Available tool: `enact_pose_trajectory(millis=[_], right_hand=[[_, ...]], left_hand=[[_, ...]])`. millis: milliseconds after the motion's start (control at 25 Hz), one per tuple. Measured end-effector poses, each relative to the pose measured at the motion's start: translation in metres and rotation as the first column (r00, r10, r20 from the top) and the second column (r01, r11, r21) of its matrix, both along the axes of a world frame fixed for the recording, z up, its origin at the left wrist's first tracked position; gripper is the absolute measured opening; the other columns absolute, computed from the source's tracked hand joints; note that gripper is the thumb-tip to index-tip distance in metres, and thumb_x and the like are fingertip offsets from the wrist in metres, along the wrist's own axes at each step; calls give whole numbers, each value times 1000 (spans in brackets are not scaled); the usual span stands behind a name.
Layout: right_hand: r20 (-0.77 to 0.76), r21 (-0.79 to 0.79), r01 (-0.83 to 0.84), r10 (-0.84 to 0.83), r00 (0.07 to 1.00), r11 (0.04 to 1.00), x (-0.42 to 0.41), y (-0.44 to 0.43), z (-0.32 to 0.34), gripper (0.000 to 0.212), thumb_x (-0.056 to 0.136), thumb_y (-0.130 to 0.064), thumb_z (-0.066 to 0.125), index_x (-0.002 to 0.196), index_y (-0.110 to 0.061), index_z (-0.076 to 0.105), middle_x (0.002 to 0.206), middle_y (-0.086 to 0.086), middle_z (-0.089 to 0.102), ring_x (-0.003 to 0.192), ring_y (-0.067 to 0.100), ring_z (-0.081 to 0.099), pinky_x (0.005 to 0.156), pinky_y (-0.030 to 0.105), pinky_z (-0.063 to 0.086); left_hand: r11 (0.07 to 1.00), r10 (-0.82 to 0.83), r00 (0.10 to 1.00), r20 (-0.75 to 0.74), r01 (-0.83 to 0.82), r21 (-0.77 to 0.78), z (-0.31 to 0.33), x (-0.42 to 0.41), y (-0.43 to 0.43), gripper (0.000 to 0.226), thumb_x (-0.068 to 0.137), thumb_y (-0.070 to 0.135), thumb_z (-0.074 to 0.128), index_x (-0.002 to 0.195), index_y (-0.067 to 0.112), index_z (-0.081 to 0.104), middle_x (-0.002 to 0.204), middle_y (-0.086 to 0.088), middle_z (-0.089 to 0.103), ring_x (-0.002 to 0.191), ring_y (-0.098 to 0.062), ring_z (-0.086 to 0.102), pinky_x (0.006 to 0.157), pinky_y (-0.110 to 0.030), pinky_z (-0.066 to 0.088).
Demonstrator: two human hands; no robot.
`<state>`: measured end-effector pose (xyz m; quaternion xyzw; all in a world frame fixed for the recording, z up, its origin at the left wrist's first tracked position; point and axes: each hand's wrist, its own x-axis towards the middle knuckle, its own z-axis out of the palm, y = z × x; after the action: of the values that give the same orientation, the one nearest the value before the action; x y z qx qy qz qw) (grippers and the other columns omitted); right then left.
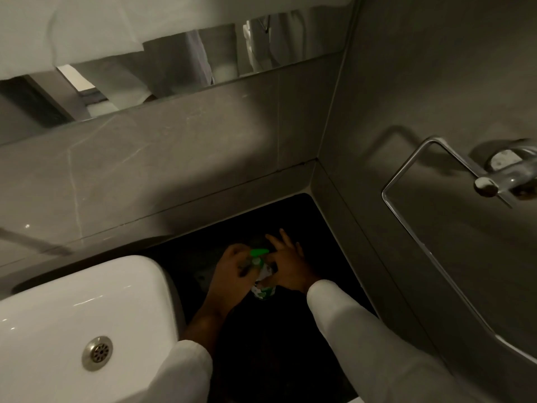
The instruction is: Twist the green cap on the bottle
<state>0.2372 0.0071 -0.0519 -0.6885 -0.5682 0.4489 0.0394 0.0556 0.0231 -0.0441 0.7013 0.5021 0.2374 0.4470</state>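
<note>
Low in the middle of the frame, both hands meet around a small pump bottle (263,282) with a green pump head and a green-and-white patterned body. The bottle stands on the dark desk (328,257), a black surface that fills the corner between the grey tiled walls, just right of the white sink (87,303). The left hand (232,266) comes in from the lower left and its fingers are curled around the neck of the bottle, just under the green pump head, grasping it. The right hand (286,266) comes in from the lower right; its thumb and lower fingers are pressed against the body of the bottle and hold it, while its upper fingers spread out straight past the pump toward the wall. Both forearms wear white sleeves, the right one (348,324) reaching to the wrist, the left one (186,370) pushed back from a bare forearm.

The sink takes up the lower left of the frame, with a metal drain (97,353) in its basin. A mirror (174,68) runs across the upper left and shows white cloth. On the right wall, at the right edge of the frame, hangs a chrome towel ring (421,181) on its mount.
</note>
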Motion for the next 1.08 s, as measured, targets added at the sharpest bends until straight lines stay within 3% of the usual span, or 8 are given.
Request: enact_pose_trajectory(millis=[80,200,320,560,680,800,920,1080], right_hand=[[-43,-17,75,-76,996,997,-3,-2,3,103,74,-42,89,162,-30,36,177,-4,-7,164,38,-7,132,57,9],[-46,-25,98,-99,994,995,-5,-1,4,104,74,-42,89,162,-31,35,177,-4,-6,165,36,-5,132,54,8],[5,-22,46,-46,999,999,-3,-1,4,95,76,-46,85,159,-32,40,177,-6,-4,164,38,-6,132,56,7],[11,-14,52,-52,999,999,-2,-2,-5,93,72,-50,87,153,-21,51,177,-8,-1,165,38,-4,131,58,8],[5,-2,78,-78,997,997,-6,-4,-2,97,73,-46,87,157,-29,44,177,-4,-4,164,39,-4,132,58,8],[17,22,54,-55,998,998,-8,-7,-1,97,73,-48,87,158,-31,43,177,0,-4,165,36,-4,132,54,7],[13,19,39,-39,999,999,-6,-8,4,95,74,-48,86,157,-28,45,177,1,-1,165,34,-3,132,55,6],[-2,18,54,-54,999,998,-7,-11,13,83,80,-39,85,154,-26,51,177,2,2,164,37,2,132,52,12]], left_hand=[[998,61,998,-19,-60,21,4,1,-2,30,83,17,84,106,32,73,104,8,70,99,3,67,84,-6,49],[994,73,995,69,-67,-81,3,-2,-6,50,90,7,75,118,46,60,114,13,73,107,-5,71,88,-13,55],[987,33,993,113,-15,-159,2,-2,-15,73,89,7,76,147,36,43,135,23,57,122,9,59,96,-9,50],[971,184,978,94,-165,-174,-6,-1,-21,61,88,-1,70,130,41,53,119,21,69,118,-9,67,89,-14,55],[944,262,946,193,-209,-256,-3,4,-31,67,79,33,85,138,30,53,126,10,70,119,-10,67,95,-25,56],[947,276,952,132,-246,-205,-7,4,-28,58,86,11,80,129,39,54,117,12,72,112,-8,70,90,-25,60],[965,195,970,147,-163,-206,-4,7,-33,71,91,-4,70,151,20,40,149,-1,52,135,-11,53,112,-37,46],[957,258,964,58,-246,-155,-2,9,-31,59,88,8,77,135,33,51,123,15,64,111,3,66,90,-14,56]])
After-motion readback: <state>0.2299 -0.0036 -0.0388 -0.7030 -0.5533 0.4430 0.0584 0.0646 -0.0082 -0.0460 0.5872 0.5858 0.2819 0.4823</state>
